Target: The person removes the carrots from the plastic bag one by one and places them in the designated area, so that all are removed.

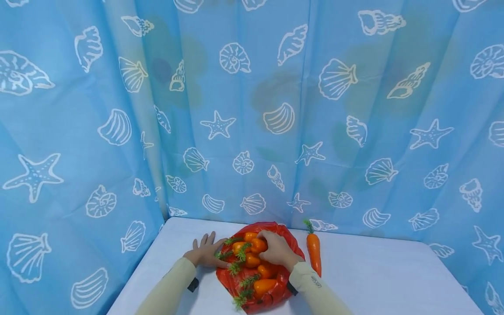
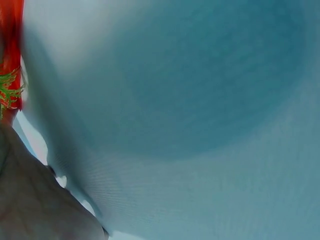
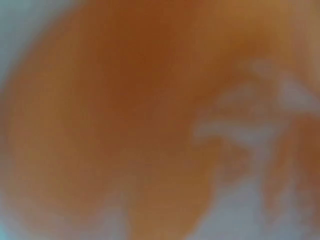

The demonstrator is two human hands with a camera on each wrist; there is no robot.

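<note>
Several orange carrots [image 1: 264,287] with green leafy tops lie on a crumpled red plastic bag [image 1: 232,280] in the head view. My right hand [image 1: 277,250] reaches over the upper part of the pile, its fingers and thumb curved round one carrot [image 1: 258,245]. At the bag's left side, my left hand [image 1: 206,253] has its fingers spread, with the thumb against the green tops [image 1: 235,267]. The left wrist view catches part of that hand [image 2: 35,195] and the bag's edge [image 2: 10,45]. Blurred orange fills most of the right wrist view.
One separate carrot [image 1: 314,253] lies on the white table [image 1: 386,280] just right of the bag. A blue curtain [image 1: 252,144] printed with white shells and starfish hangs behind the table and along its left side.
</note>
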